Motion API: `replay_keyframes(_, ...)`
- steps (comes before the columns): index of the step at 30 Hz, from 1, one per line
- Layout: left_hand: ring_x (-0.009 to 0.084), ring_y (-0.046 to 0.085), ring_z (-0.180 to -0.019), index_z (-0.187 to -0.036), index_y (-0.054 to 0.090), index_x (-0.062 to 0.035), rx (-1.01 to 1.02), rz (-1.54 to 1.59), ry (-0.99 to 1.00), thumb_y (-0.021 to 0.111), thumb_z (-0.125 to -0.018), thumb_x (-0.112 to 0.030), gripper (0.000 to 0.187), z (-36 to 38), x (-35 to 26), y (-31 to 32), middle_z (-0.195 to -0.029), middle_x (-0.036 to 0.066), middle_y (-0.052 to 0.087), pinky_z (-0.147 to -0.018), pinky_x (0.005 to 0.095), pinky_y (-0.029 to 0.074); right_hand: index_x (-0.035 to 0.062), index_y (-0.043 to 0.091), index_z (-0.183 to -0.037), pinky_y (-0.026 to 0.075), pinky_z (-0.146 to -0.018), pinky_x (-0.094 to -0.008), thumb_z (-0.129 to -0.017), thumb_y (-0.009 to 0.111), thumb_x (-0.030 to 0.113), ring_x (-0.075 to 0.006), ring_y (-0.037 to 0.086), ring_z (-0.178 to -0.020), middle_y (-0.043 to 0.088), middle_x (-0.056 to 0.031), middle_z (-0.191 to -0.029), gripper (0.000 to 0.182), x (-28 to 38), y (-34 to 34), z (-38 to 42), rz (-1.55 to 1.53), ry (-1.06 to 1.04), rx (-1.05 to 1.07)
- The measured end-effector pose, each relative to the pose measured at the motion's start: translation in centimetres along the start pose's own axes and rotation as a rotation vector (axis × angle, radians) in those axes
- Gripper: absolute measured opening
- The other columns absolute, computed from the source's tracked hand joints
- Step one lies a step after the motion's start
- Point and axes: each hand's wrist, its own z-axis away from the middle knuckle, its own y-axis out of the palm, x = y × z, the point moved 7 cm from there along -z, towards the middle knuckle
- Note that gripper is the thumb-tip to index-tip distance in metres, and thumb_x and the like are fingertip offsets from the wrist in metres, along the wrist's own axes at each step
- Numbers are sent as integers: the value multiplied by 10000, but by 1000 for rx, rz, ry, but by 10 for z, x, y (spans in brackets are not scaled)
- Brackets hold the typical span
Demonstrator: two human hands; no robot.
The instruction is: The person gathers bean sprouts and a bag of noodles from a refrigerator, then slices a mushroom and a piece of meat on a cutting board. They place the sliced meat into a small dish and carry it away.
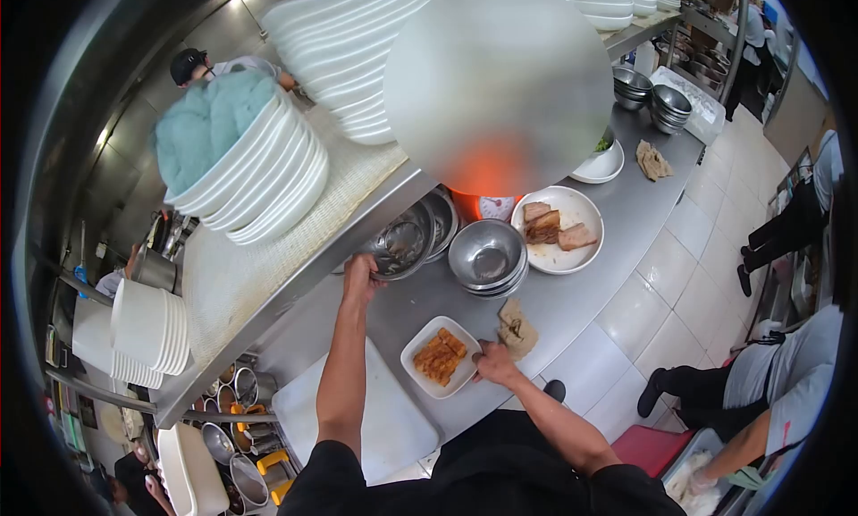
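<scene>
My left hand point(360, 282) is closed on the near rim of a steel bowl point(399, 243), tilted beside other steel bowls below the shelf. My right hand point(496, 364) grips the right edge of a white square dish point(417, 369). Orange-brown pieces of food point(441, 356) lie in that dish. A crumpled brown cloth point(517, 329) is just beyond my right hand. Between the two hands and farther back stands a stack of steel bowls point(488, 255). To its right, a round white plate point(586, 253) holds chunks of cooked meat point(556, 230).
A white cutting board point(357, 418) lies at the near left. The shelf point(259, 279) above carries stacked white bowls point(268, 176) and plates. An orange scale point(487, 207) stands behind the steel bowls, partly hidden by a blur. Other people work at right and far left.
</scene>
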Motion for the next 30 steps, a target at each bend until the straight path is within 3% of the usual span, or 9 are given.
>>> replay_keyframes(4,400,669,-843,-1000,544,53,-28,69,-128,506,-703,-182,380,12,-7,16,-964,264,615,-712,478,575,-85,569,-1078,575,-609,-356,-854,458,88,-273,702,-610,675,-254,-838,304,22,-24,31,-59,-32,40)
replay_keyframes(8,239,634,-567,-906,605,18,-315,-85,126,578,-769,-191,252,80,-50,11,-700,130,623,-483,342,516,-71,579,-1061,568,-609,-354,-872,456,89,-264,690,-594,679,-229,-822,277,36,-88,75,-80,-36,35)
replay_keyframes(12,125,481,-388,-814,623,-1,-119,-10,186,599,-842,-114,119,148,-46,65,-611,69,588,-338,258,352,-78,595,-1003,552,-573,-376,-848,447,55,-265,685,-583,664,-207,-722,252,19,-171,113,-58,-112,-109)
replay_keyframes(21,112,522,-393,-747,656,-4,587,-578,-221,623,-835,-109,141,237,102,277,-604,86,627,-364,245,377,-118,592,-993,569,-565,-359,-830,431,40,-279,690,-611,663,-207,-773,278,-24,-354,185,-271,-36,-577)
replay_keyframes(23,153,616,-499,-804,685,13,609,-775,-292,645,-807,-117,136,244,146,297,-656,97,671,-464,293,483,-125,589,-1022,588,-560,-354,-824,436,33,-280,694,-658,659,-220,-829,296,-34,-394,188,-363,-17,-691)
replay_keyframes(25,255,691,-855,-1026,680,26,717,-920,-164,627,-808,-122,269,236,200,311,-929,169,708,-769,370,540,-129,572,-1083,603,-568,-362,-810,448,23,-293,689,-705,652,-224,-898,336,-44,-436,190,-428,0,-742)
replay_keyframes(27,290,525,-1236,-1261,571,13,868,-1198,-79,624,-844,-258,500,238,229,341,-1290,217,570,-1052,372,379,-125,544,-1168,610,-585,-378,-807,443,26,-307,685,-739,648,-225,-945,404,-53,-475,188,-501,-66,-819)
replay_keyframes(29,335,450,-1298,-1361,492,-27,1150,-709,167,551,-930,-248,487,216,287,317,-1349,223,523,-1100,380,298,-131,534,-1172,615,-588,-379,-794,453,29,-311,684,-737,647,-231,-947,418,-67,-520,183,-558,-65,-874)
replay_keyframes(30,303,388,-1348,-1367,482,-19,1023,-728,-85,513,-919,-419,602,214,281,340,-1417,221,438,-1129,361,239,-137,534,-1155,617,-575,-375,-788,457,31,-309,684,-727,649,-232,-936,411,-75,-543,180,-586,-71,-904)
